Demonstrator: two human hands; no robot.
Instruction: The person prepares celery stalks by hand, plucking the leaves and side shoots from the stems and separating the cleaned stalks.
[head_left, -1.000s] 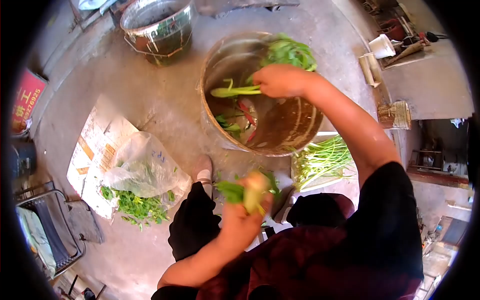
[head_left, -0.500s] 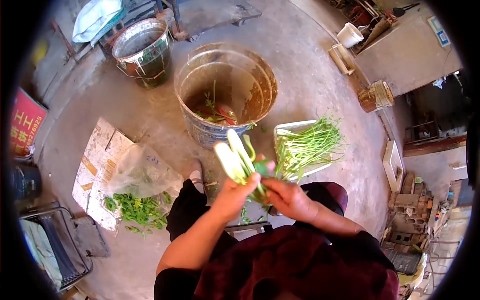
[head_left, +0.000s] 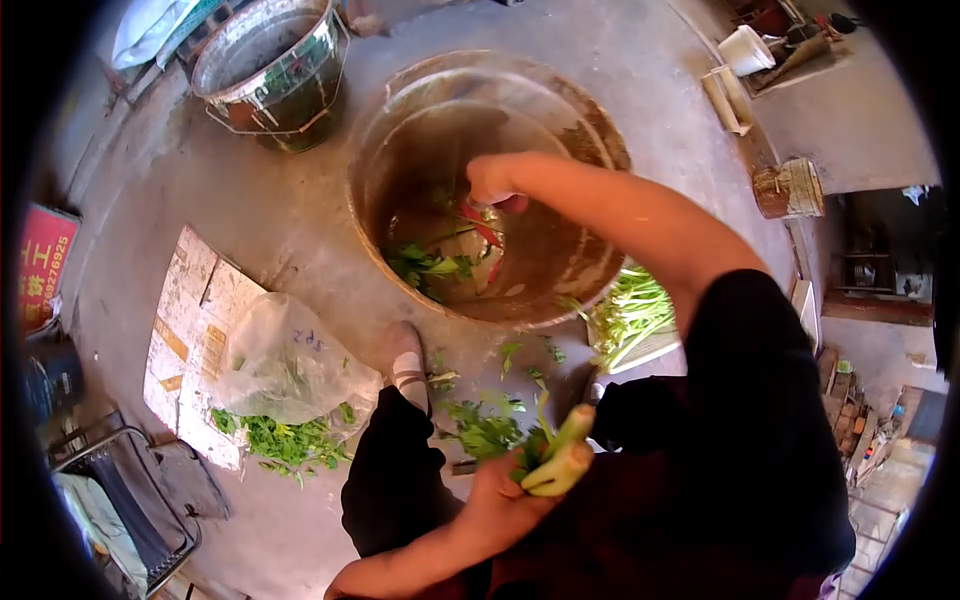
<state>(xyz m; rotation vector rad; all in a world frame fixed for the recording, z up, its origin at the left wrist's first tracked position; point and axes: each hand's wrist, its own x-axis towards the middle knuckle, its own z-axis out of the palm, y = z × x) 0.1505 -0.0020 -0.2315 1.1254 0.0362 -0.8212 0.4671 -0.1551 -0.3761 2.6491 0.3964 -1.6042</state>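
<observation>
My left hand (head_left: 505,505) is closed around a bunch of celery (head_left: 558,462), near my lap. The thick pale cut ends point right, and green leaves stick out on the other side. My right hand (head_left: 493,182) reaches over the inside of a large, dirty metal barrel (head_left: 365,225). Its fingers are turned down and mostly hidden, so whether they grip anything does not show. Green leaves (head_left: 425,265) and some red scraps lie low in the barrel, left of and below that hand.
A basket of thin green stalks (head_left: 632,318) stands right of the barrel, partly behind my right arm. At left, a plastic bag (head_left: 290,355) and a leaf pile (head_left: 285,440) lie by flattened cardboard (head_left: 185,340). A metal bucket (head_left: 270,85) stands at upper left.
My right hand has left the celery and moved up and forward over the barrel. My left hand has lowered and turned the celery. More green leaves show inside the barrel.
</observation>
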